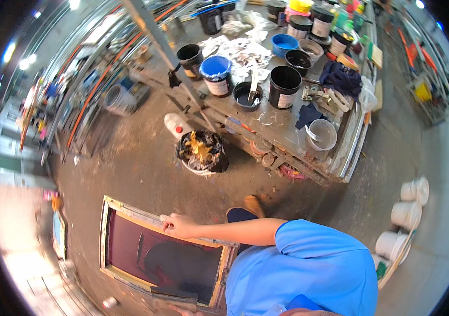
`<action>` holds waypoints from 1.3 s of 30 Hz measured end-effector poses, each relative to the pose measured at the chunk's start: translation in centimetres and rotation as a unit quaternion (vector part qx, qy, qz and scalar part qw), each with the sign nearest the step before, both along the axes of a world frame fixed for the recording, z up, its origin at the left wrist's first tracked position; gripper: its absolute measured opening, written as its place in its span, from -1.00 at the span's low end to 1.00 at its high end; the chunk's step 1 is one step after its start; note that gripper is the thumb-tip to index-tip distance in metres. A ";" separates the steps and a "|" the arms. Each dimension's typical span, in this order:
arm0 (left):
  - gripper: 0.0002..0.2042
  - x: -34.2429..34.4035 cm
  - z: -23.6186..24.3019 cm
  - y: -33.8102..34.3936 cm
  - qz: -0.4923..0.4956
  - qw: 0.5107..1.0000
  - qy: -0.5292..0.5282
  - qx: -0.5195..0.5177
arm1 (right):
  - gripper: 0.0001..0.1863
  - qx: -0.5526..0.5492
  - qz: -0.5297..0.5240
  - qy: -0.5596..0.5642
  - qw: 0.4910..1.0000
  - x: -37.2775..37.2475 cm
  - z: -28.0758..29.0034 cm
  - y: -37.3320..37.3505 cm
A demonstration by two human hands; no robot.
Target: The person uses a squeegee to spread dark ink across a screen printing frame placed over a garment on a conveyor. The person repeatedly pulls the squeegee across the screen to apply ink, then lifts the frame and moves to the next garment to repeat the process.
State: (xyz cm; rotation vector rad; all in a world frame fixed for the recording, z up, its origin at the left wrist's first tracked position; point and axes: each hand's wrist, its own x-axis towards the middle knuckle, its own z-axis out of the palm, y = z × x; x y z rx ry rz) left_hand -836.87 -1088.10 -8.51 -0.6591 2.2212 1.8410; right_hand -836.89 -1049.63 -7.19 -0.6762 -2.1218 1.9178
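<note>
Toward the left, a wood-framed screen (164, 257) was noted beside the blue-shirted torso (309, 266), its maroon mesh partly covered by a dark patch. Across its near edge a flat grey blade (174, 299) was seen. The right hand (179, 226) was held at the upper rail, fingers curled; whether wood was gripped could not be told. The left hand (185, 312), by the blade, was cut off; grip indeterminable. Rightward, a scrap-filled bin (199, 170) was observed, then a bench (266, 120) crowded with tubs.
</note>
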 end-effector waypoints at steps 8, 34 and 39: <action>-0.06 -23.1 -0.7 17.5 -0.142 0.989 -0.020 0.015 | -0.81 0.020 -0.116 0.005 0.993 -16.7 -0.6 10.5; -0.16 -87.8 2.5 50.8 -0.262 0.960 -0.010 0.096 | -0.79 -0.029 -0.283 0.058 0.957 -62.6 -1.0 45.6; -0.20 -95.9 0.6 62.9 -0.350 0.925 -0.032 0.144 | -0.81 0.027 -0.404 0.054 0.913 -65.2 -2.8 50.8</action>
